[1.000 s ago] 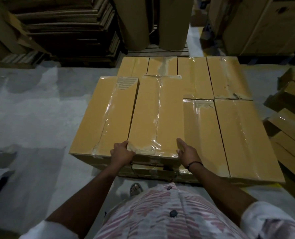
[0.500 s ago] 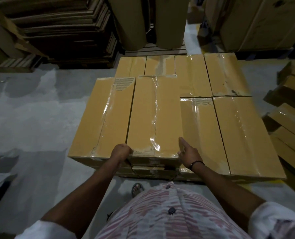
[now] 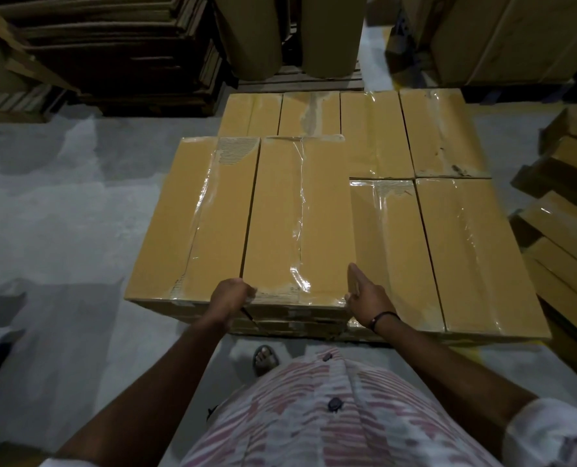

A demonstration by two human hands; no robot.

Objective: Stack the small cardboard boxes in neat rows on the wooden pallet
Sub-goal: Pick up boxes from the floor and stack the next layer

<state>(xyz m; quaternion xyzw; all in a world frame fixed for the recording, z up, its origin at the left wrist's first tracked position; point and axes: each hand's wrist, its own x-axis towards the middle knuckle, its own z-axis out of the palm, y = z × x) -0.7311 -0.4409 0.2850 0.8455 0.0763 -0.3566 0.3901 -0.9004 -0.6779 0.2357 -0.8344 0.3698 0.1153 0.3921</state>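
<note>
Concrete floor [image 3: 61,230]; loose boxes [image 3: 565,227] right, rolls [image 3: 331,35] behind, probably flat cardboard [image 3: 112,45] left.

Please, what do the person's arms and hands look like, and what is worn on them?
The left hand and the right hand have no gloves. A thin black band circles the right wrist. The left sleeve and the right sleeve are white and leave both forearms bare.

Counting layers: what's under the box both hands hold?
Beneath the held box, edges of lower boxes show at its near end between left hand and right hand. The rest, and any pallet, is covered.
</note>
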